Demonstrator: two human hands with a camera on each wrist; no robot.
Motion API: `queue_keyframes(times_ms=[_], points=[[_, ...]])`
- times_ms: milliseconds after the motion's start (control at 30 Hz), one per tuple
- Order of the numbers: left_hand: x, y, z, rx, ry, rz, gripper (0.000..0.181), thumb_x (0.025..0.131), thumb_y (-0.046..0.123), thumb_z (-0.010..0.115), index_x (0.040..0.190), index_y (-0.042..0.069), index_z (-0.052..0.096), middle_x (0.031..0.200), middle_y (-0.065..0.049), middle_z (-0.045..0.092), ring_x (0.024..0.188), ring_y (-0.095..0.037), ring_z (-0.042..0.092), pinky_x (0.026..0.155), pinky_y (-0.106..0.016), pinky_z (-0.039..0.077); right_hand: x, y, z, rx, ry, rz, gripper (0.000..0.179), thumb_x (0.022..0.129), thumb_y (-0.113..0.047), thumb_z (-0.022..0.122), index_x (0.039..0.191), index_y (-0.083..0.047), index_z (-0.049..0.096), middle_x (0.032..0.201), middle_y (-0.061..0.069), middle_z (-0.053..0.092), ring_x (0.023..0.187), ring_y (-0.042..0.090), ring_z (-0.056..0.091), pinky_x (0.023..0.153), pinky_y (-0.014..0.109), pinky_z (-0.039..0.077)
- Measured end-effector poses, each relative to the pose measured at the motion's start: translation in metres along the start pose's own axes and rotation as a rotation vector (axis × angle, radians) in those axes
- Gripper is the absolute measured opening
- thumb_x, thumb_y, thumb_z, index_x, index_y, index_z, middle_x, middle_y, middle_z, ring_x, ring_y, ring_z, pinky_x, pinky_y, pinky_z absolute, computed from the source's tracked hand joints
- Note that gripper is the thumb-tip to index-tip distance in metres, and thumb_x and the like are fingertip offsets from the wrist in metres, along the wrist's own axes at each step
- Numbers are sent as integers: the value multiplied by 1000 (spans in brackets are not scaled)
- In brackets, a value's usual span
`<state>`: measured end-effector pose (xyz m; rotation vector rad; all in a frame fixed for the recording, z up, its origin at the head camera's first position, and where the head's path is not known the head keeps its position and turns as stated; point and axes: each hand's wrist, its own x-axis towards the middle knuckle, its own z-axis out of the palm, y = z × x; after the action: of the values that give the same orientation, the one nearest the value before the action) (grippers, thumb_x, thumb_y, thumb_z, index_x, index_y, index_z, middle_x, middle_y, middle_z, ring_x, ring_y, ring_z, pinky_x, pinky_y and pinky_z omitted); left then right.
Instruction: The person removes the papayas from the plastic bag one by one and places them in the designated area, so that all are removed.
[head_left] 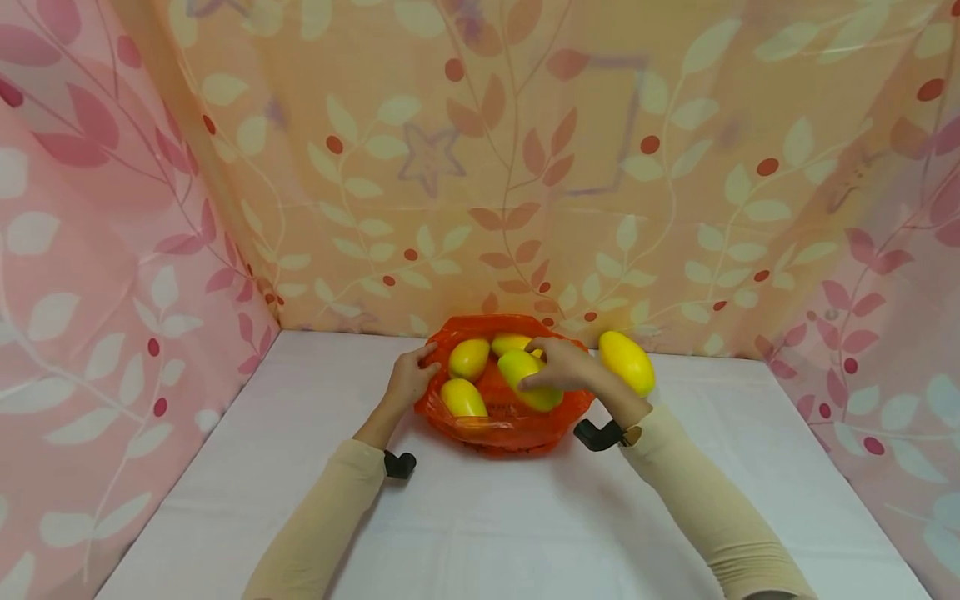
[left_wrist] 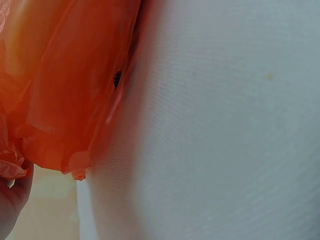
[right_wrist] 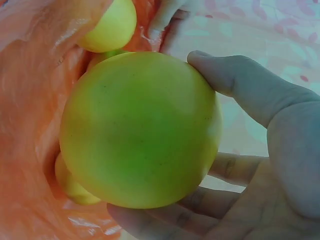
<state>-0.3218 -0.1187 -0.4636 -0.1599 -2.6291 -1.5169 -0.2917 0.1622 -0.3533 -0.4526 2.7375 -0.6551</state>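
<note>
A thin, crinkled orange plastic bag sits open-mouthed on the counter, its left edge pinched by the left hand. Inside lie smooth yellow mangoes, two toward the left and one near the back. The right hand holds a greener mango, shading to yellow, tilted at the bag's mouth. A loose yellow mango rests to the bag's right

At least five mangoes: four in or over one bag, around eight, ten, twelve and three o'clock; one outside, at three. Two hands, two sleeves.
</note>
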Motion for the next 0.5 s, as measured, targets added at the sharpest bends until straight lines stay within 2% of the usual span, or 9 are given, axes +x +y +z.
queue_keyframes(times_ms=[167,367,500], points=[[0,1,-1,-13,-3,10,46,95,9,61,140,2,52,142,-21,52,134,-37,46,111,-49,40,-3,0,-10,-5,14,-26,76,80,-43,78,140,-7,49,132,17,56,105,28,58,90,41,54],[-4,0,0,-11,25,47,44,94,10,61,137,4,56,138,-22,56,131,-38,49,108,-47,44,-7,0,-20,24,24,-24,76,80,-42,78,140,-5,49,133,17,56,103,28,59,88,40,55],[-3,-2,1,-20,20,32,44,95,10,60,138,3,55,139,-22,55,132,-37,49,109,-47,43,-7,4,-25,26,36,-10,79,80,-42,78,142,-4,47,135,17,55,105,29,58,89,39,54]])
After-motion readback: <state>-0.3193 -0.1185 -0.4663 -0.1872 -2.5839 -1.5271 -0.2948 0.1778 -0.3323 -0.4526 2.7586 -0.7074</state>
